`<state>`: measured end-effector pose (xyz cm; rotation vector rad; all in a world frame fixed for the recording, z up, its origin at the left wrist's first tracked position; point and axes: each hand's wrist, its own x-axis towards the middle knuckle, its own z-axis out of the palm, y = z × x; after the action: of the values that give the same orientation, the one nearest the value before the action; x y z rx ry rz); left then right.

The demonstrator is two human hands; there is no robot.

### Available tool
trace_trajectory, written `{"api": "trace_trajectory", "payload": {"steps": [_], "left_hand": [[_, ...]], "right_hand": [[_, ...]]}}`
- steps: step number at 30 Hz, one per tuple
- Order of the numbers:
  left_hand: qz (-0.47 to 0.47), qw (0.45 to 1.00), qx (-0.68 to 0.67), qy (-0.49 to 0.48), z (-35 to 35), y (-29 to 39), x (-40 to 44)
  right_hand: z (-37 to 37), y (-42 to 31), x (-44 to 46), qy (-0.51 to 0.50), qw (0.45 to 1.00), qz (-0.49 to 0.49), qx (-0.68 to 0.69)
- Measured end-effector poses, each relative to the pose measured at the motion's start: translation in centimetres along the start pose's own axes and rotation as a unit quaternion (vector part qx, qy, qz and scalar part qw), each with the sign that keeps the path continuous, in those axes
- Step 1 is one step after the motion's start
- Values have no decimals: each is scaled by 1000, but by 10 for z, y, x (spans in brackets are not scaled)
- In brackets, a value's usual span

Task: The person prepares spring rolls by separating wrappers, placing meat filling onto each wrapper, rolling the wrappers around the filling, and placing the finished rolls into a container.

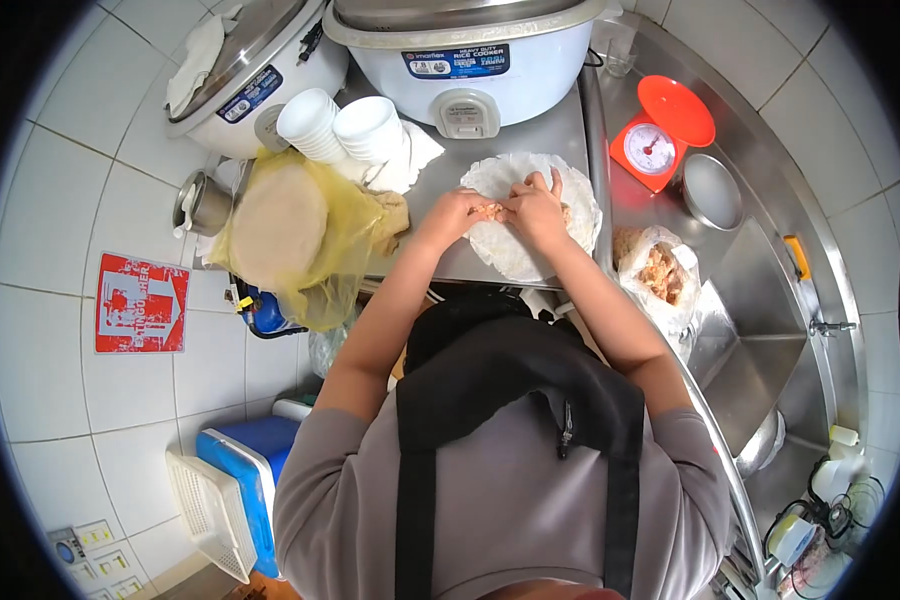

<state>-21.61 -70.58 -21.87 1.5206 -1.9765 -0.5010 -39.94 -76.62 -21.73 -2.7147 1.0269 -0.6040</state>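
Observation:
A round, thin white wrapper (515, 258) lies on the steel counter in front of me, with ragged edges and perhaps more sheets beneath it. Pinkish-orange minced filling (491, 211) sits on it in a short strip between my hands. At the strip's left end, my left hand (455, 217) has its fingertips closed on the filling. My right hand (537, 207) pinches the other end, some of its fingers raised. A little more filling shows beside the right hand, partly hidden. To the right, an opened plastic bag (660, 275) holds more filling.
Two large rice cookers (460, 85) stand at the back. Stacked white bowls (368, 128) and a yellow plastic bag (335, 245) with a round pale stack (278, 225) are left. An orange scale (660, 150), a metal bowl (712, 190) and a sink (760, 375) are right.

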Motion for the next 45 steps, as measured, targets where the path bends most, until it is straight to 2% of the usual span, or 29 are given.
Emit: {"api": "trace_trajectory", "payload": {"steps": [1, 4, 10, 13, 16, 19, 21, 22, 25, 28, 31, 34, 37, 40, 43, 45], "left_hand": [[-9, 1000, 9, -8, -3, 2, 2], [-31, 996, -71, 53, -2, 1, -1], [-61, 997, -41, -31, -8, 8, 0], [-23, 995, -26, 91, 5, 23, 3], [57, 995, 40, 66, 22, 23, 14], [-18, 999, 38, 13, 32, 23, 20], [2, 999, 34, 14, 34, 24, 28], [6, 999, 30, 12, 38, 27, 26], [3, 999, 49, -10, 44, 33, 33], [28, 995, 48, 83, 53, 43, 36], [55, 997, 50, 23, 61, 50, 40], [4, 998, 55, -43, 63, 48, 46], [40, 995, 35, 80, 67, 51, 42], [66, 997, 36, 36, 62, 71, 48], [38, 997, 57, -31, 76, 68, 59], [54, 997, 38, 39, 84, 64, 60]], "right_hand": [[3, 0, 3, 0, 1000, -5, -6], [4, -2, 5, -1, 1000, 11, -25], [-2, -6, 8, -45, 999, 4, -13], [-13, 6, -4, -40, 998, 37, -15], [-14, 19, -11, -48, 998, 19, -23], [-27, 22, -18, -24, 999, 35, 4], [-29, 32, -27, -10, 998, 63, 23], [-30, 37, -28, -56, 996, 69, 2], [-28, 50, -29, -58, 997, 51, 9], [-41, 52, -35, 11, 989, 67, 129], [-42, 63, -40, -70, 993, 69, 62], [-36, 76, -43, -36, 992, 87, 80], [-47, 70, -50, 11, 979, 104, 173], [-41, 88, -55, 64, 986, 50, 145], [-36, 97, -54, 16, 995, 55, 85], [-47, 94, -59, 25, 990, 53, 130]]}}
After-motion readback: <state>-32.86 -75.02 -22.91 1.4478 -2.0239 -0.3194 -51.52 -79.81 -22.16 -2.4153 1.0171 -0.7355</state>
